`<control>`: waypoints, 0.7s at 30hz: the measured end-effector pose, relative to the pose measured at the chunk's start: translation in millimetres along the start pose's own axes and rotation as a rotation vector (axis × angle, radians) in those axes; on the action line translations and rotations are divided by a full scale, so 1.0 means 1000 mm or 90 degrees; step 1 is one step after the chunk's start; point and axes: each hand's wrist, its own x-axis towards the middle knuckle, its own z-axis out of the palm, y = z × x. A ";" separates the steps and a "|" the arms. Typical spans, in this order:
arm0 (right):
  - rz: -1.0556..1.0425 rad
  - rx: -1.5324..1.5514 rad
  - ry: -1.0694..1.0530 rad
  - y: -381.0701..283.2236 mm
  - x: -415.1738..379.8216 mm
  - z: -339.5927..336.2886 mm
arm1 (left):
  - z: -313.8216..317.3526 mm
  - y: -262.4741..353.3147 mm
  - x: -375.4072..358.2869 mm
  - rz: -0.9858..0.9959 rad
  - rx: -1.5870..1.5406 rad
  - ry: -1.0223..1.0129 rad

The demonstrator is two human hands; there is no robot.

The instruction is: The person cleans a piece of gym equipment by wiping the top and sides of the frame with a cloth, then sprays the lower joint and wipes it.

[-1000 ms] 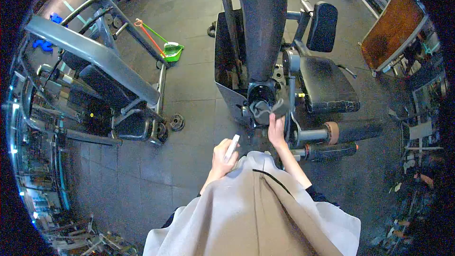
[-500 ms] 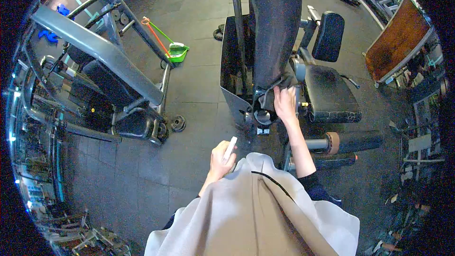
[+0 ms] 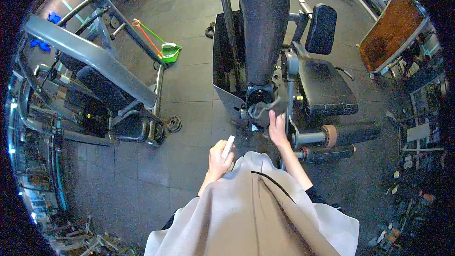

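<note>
Holding dark cloth [image 3: 275, 105] just ahead, at near end of black column [image 3: 266, 33], in nearer, half-closed right grip [image 3: 278, 132]; clasping white object [image 3: 228, 147] in closed left grip [image 3: 217, 162].

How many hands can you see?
2. The left hand is near the middle, gripping a white object. The right hand is farther right and up, against a dark cloth. Others may be hidden far away.

This place is a gym. On the left stands a machine with a thick grey metal frame [image 3: 90, 50]; on the right, a black padded seat with cracked edge [image 3: 327, 87]. Dark rubber-like tiles [image 3: 189, 83] cover the floor.
</note>
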 end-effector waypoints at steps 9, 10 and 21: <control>-0.084 -0.035 0.100 0.018 -0.032 0.026 | 0.002 -0.005 0.001 -0.028 -0.022 -0.014; -0.050 -0.011 0.088 0.016 -0.024 0.026 | 0.002 -0.007 0.002 -0.026 -0.026 -0.009; 0.027 0.041 -0.017 -0.021 0.087 -0.006 | 0.002 -0.008 0.002 -0.036 -0.025 -0.021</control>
